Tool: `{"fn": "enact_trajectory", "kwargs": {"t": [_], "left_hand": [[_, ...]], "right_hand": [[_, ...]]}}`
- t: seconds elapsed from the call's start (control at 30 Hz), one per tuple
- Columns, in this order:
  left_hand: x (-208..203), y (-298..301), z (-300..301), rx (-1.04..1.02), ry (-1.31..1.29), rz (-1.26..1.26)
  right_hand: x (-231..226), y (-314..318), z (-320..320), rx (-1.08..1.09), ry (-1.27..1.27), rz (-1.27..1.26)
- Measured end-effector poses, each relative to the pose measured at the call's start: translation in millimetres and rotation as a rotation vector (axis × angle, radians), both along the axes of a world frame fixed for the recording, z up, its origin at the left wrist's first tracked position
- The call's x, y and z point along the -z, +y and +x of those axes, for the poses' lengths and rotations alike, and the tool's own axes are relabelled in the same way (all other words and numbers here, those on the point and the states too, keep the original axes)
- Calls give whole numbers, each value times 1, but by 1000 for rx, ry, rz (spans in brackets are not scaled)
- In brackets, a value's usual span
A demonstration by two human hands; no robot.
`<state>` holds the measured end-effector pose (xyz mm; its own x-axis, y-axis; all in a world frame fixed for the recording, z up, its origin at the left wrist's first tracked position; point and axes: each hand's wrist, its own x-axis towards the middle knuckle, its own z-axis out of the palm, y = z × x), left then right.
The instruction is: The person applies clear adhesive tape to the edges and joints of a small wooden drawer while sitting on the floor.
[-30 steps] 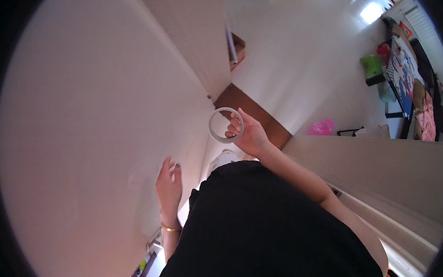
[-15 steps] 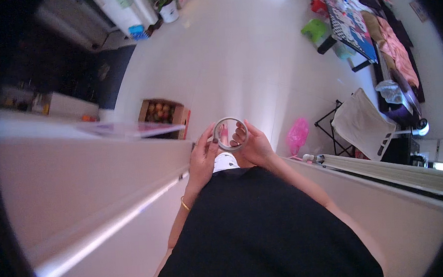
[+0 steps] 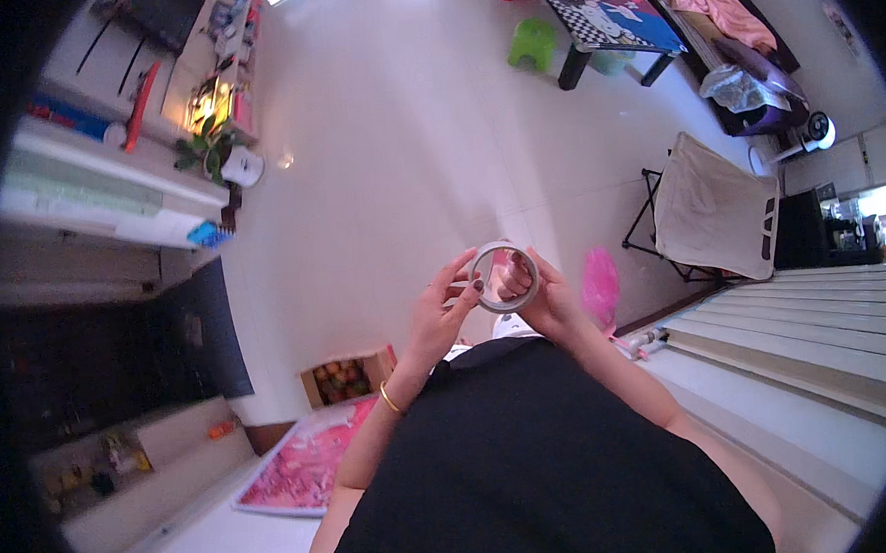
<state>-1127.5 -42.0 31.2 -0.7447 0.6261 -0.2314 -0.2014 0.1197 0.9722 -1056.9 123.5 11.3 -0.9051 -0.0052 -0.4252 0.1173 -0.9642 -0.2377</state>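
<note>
"Where do your hands stand now?"

"Your right hand [image 3: 558, 306] pinches the right side of a pale ring [image 3: 506, 307], its curled fingers showing through the opening. Your left hand [image 3: 433, 319] has its fingertips at the left rim, slightly parted; I can't tell whether they grip or only rest there."

"And what has changed for you?"

"A second ago your left hand was well apart from the ring, beside the wall. Now both your hands meet at it, in front of your black top [image 3: 532, 442]. I'd judge that you're handling it two-handed, with the right carrying the hold."

"What lies around you?"

"Your view has swung too. The pink bag [image 3: 600, 283] is just beyond your right hand, and the folding chair [image 3: 715, 212] farther right. Past your left forearm you have the cardboard box [image 3: 379, 363] of round produce, with the pale floor [image 3: 388, 179] stretching ahead."
</note>
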Motion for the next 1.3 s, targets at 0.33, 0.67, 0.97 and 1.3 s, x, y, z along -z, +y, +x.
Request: {"fn": "enact_trajectory", "kwargs": {"t": [0.33, 0.67, 0.97, 1.3], "left_hand": [[0, 155, -156, 185, -189, 81], [9, 299, -246, 241, -372, 45], [33, 425, -336, 393, -375, 50], [71, 538, -374, 130, -394, 84]], "right_hand": [[10, 138, -126, 155, -52, 42], [18, 276, -200, 267, -248, 541], [34, 392, -273, 319, -343, 499], [71, 537, -351, 100, -337, 469]]}}
